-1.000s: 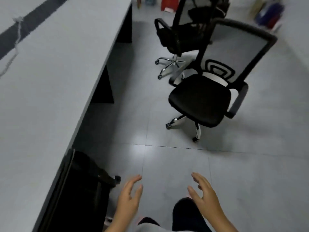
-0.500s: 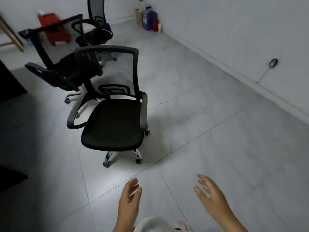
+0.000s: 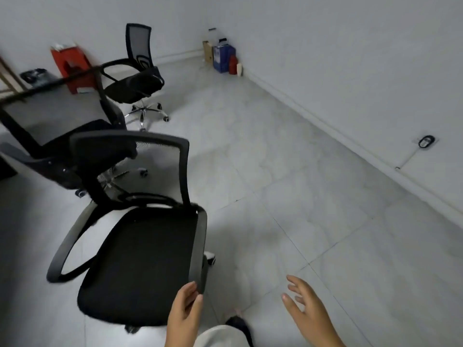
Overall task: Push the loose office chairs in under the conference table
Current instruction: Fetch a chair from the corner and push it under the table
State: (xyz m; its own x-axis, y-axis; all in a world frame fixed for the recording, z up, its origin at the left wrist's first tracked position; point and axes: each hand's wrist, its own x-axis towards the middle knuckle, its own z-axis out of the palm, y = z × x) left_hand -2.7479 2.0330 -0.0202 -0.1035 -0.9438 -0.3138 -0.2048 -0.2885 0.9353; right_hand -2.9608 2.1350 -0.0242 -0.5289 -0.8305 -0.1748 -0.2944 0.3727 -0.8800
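A black mesh office chair [image 3: 140,261] stands close in front of me, its seat facing me and its back away. My left hand [image 3: 184,313] reaches to the front end of the chair's right armrest [image 3: 199,249], fingers loose and just at the armrest tip, not wrapped round it. My right hand [image 3: 305,308] hovers open above the floor to the right, holding nothing. A second black chair [image 3: 62,151] stands behind the first on the left. A third chair [image 3: 136,78] stands further back. The conference table is out of view.
White walls run along the right and far side. In the far corner stand a blue container [image 3: 223,57], a red bottle [image 3: 233,65] and a cardboard box [image 3: 207,52]. A red plastic stool [image 3: 71,66] sits at the back left. Grey tiled floor [image 3: 313,196] lies open to the right.
The view has swung away from the table and closed in on the nearest chair. My left hand has come up to the chair's right armrest; my right hand stays open at the side.
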